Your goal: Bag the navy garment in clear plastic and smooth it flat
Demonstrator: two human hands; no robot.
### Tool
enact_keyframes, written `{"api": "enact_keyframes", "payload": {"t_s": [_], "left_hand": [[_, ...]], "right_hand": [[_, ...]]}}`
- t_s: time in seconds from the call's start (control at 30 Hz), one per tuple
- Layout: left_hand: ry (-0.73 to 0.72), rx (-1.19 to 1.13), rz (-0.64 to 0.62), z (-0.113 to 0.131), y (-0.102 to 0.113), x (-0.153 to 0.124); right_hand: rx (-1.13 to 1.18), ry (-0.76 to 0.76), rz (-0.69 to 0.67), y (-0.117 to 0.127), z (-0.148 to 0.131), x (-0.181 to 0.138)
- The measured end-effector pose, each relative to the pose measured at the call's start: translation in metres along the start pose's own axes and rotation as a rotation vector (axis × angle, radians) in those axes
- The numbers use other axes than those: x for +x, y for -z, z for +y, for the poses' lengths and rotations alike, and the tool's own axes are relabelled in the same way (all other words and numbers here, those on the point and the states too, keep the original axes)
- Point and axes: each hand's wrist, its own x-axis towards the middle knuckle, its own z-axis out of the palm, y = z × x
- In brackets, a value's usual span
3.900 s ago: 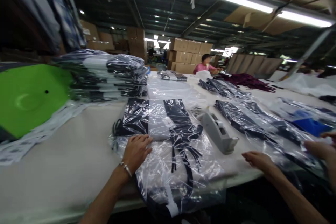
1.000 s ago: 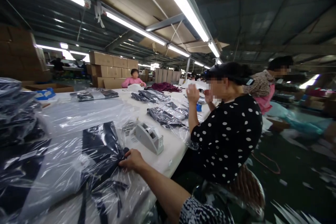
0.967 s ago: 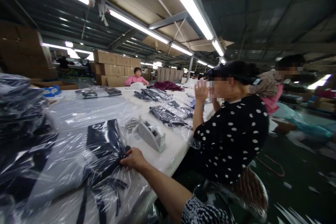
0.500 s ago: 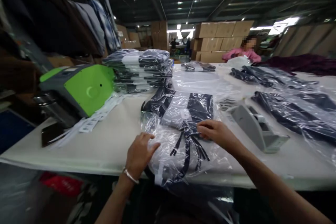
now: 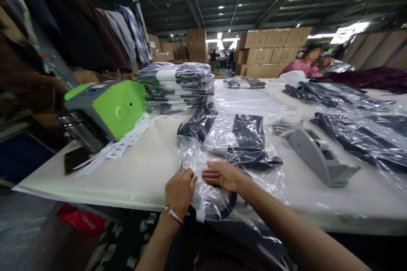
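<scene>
At table edge | bagged garment (image 5: 237, 148) | under both hands: left hand (image 5: 179, 190), right hand (image 5: 222, 175)

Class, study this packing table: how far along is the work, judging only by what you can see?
Done: a stack of bagged garments sits at the back. In hand: the left hand and right hand press on the open end of a clear bag holding a dark garment. Left: more bagged dark garments lie spread out to the right.

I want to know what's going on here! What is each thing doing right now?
Left hand: flat on the bag edge.
Right hand: pressing the bag, fingers spread.
Bagged garment: lying flat, open end overhanging the table.
Tape dispenser: standing untouched.
Bagged stack: piled neatly.
</scene>
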Motion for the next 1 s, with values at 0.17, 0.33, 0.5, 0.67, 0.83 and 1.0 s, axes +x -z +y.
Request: {"api": "enact_keyframes", "payload": {"t_s": [0.17, 0.33, 0.5, 0.67, 0.83, 1.0], "left_hand": [[-0.105, -0.043, 0.072, 0.009, -0.004, -0.003], [-0.144, -0.104, 0.030, 0.008, -0.012, -0.006], [-0.059, -0.157, 0.081, -0.001, -0.005, -0.010], [-0.056, -0.386, 0.081, 0.001, 0.003, -0.010], [-0.053, -0.371, 0.056, 0.004, 0.001, -0.015], [-0.034, -0.169, 0.073, 0.003, 0.000, -0.025]], "right_hand": [[0.104, -0.040, -0.051, -0.024, 0.004, 0.015], [0.148, -0.092, -0.056, -0.034, 0.010, 0.030], [0.172, -0.091, -0.050, -0.020, 0.005, 0.018], [0.262, -0.104, -0.253, -0.023, 0.003, 0.016], [0.363, -0.125, -0.450, -0.034, 0.013, 0.033], [0.304, -0.149, -0.417, -0.035, 0.015, 0.031]]}}
